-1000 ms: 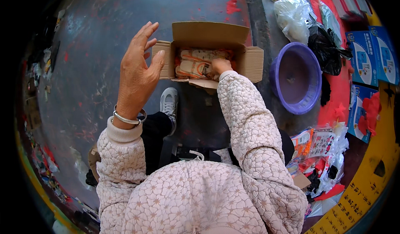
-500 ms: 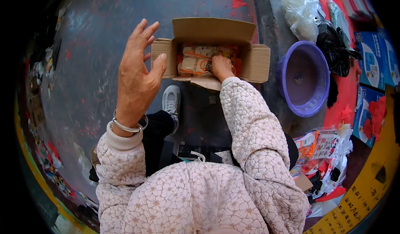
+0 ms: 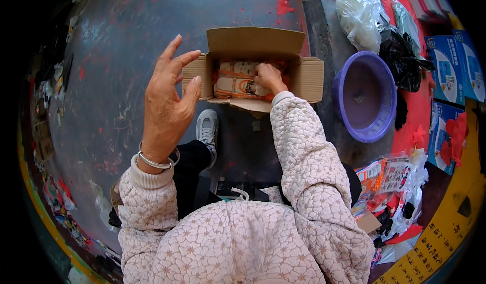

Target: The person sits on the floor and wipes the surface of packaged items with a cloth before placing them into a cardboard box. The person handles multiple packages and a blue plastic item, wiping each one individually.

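An open cardboard box (image 3: 255, 41) stands in front of me with its flaps spread. Inside lie clear plastic packets (image 3: 233, 85) with orange print and pale contents. My right hand (image 3: 271, 77) reaches into the box, its fingers closed on the upper part of a packet; the fingertips are partly hidden. My left hand (image 3: 169, 104) hovers beside the box's left flap (image 3: 196, 77), fingers apart and holding nothing. A metal bangle (image 3: 156, 163) circles that wrist.
A purple basin (image 3: 338, 99) stands right of the box. Beyond it are white (image 3: 357, 23) and black plastic bags (image 3: 402, 61) and blue cartons (image 3: 445, 74). Plastic packaging (image 3: 395, 183) is heaped at the lower right. My shoe (image 3: 207, 127) is just below the box.
My right hand has shifted slightly up and left within the box, uncovering more of the packets. My left hand has dropped slightly, its fingers still spread.
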Demonstrator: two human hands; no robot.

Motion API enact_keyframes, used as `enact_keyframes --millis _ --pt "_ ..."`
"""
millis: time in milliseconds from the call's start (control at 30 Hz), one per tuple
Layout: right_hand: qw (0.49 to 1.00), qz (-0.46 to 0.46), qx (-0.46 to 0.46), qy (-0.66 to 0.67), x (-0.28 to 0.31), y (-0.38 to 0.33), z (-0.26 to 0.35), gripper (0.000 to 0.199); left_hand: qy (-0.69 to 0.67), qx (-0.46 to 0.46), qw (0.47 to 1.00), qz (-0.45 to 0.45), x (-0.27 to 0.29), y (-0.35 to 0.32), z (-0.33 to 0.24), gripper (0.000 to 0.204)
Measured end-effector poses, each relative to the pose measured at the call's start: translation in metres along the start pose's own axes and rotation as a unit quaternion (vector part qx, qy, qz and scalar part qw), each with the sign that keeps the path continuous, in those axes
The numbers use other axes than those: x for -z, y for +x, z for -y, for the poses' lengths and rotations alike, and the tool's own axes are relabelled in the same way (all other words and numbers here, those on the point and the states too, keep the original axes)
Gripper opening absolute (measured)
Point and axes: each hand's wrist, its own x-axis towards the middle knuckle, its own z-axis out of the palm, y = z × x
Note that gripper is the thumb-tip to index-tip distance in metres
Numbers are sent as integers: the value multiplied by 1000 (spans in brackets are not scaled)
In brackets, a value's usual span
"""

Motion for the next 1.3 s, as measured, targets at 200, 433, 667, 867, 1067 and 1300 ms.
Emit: enact_keyframes --millis 200,433,667,867,1067,1300 --pt "997 -14 22 -71 37 21 10 14 -13 11 1000 20 -1 0 -4 33" --pt "942 -202 -60 -261 -37 12 30 19 -14 12 999 39 -6 3 -10 33" --pt "966 -165 -44 -192 -65 14 57 29 -8 25 998 55 -11 2 -11 35" --pt "980 -31 128 -146 -59 11 69 31 -27 16 997 66 -12 0 -14 35" --pt "968 -123 164 -143 -69 11 47 33 -22 12 997 74 -12 -2 -10 35" --pt "959 -55 195 -196 -67 13 52 23 -27 0 996 80 -13 -1 -11 35"
